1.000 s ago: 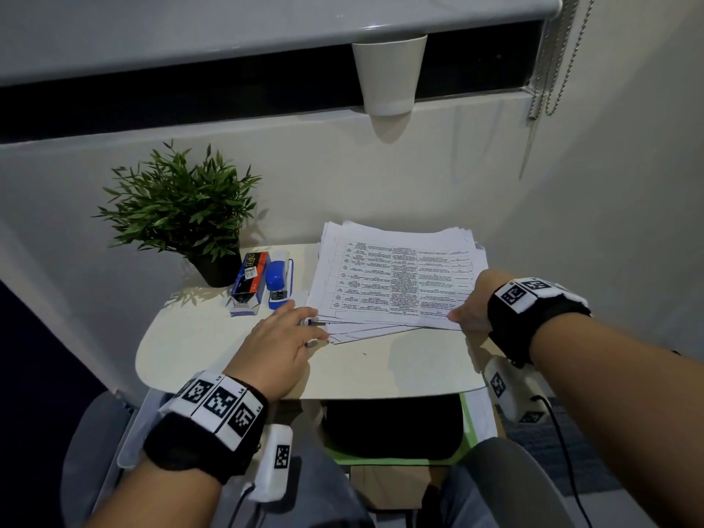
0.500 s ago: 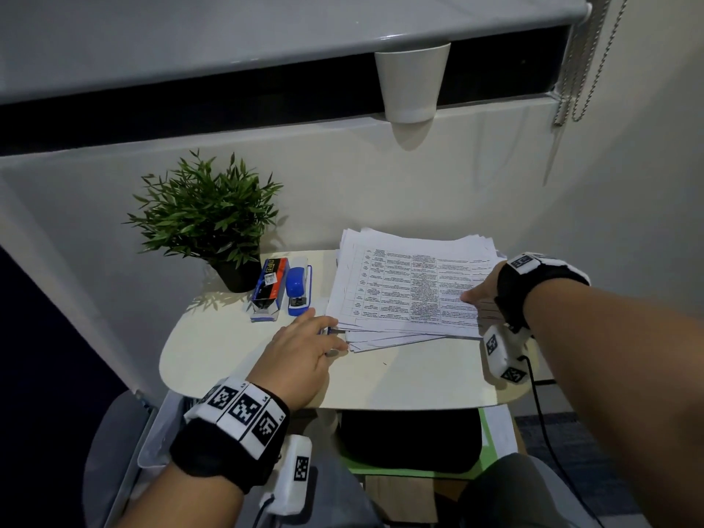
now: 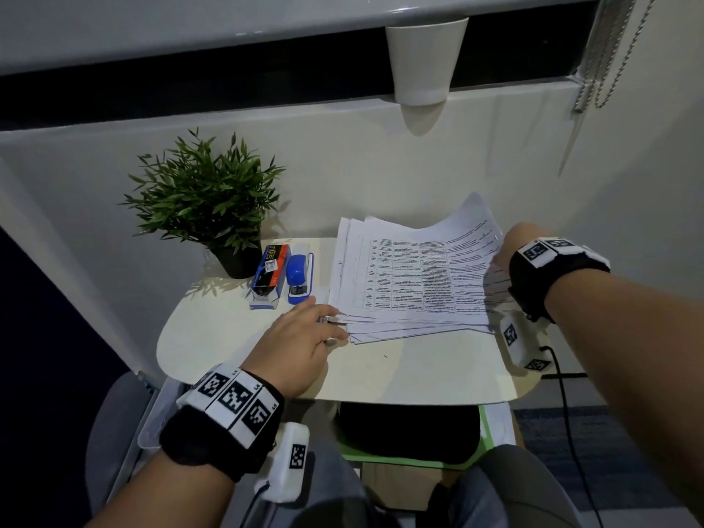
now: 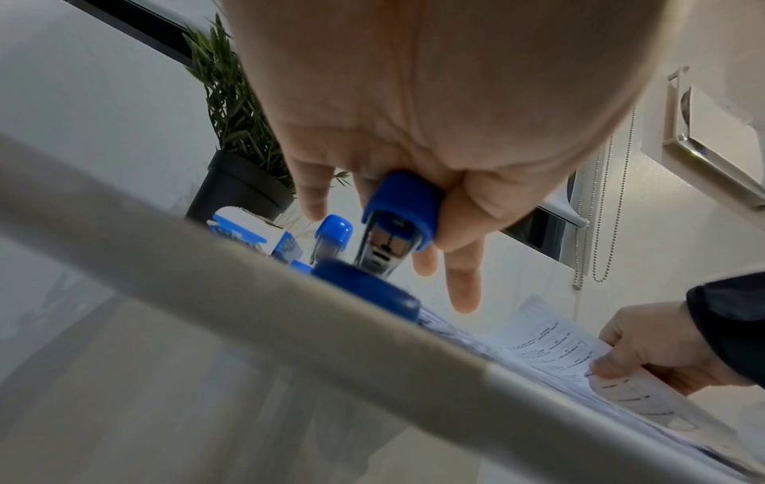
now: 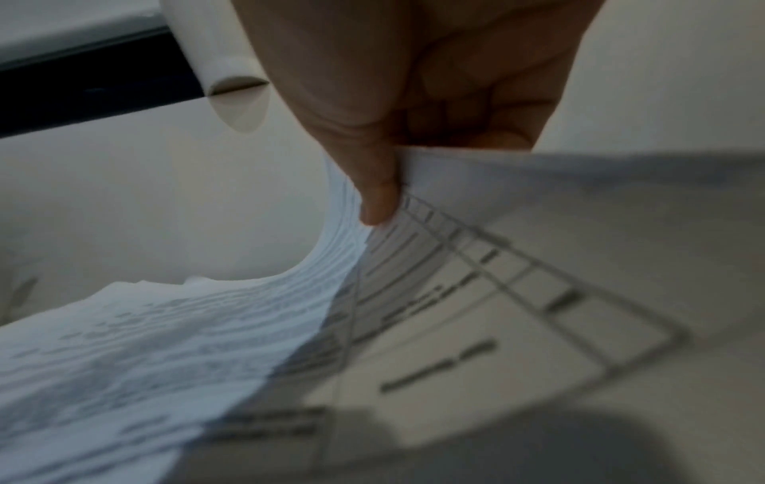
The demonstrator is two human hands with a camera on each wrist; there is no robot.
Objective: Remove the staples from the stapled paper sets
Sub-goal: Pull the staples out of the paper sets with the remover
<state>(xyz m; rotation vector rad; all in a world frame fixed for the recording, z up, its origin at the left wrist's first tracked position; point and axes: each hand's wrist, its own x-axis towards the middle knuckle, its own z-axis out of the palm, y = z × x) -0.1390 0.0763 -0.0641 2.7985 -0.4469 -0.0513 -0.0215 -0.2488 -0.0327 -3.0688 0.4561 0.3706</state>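
Observation:
A stack of printed paper sets (image 3: 411,283) lies on the small cream table (image 3: 419,375). My left hand (image 3: 316,337) rests at the stack's near left corner and grips a blue staple remover (image 4: 397,219), its metal jaws pointing down at the table. At the far right corner, my right hand (image 3: 504,247) pinches the top sheets (image 5: 207,344) between thumb (image 5: 376,196) and fingers and curls them up off the printed page (image 5: 476,327) below. A staple shows near that lifted corner.
A potted plant (image 3: 205,200) stands at the table's back left. Beside it lie a box of staples (image 3: 270,274) and a blue stapler (image 3: 299,276). A white cup (image 3: 424,59) hangs on the wall above, and bead chains (image 3: 609,51) hang at the right.
My right hand has moved from the stack's near right edge to its far right corner and lifted the top sheets. My left hand has stayed at the near left corner.

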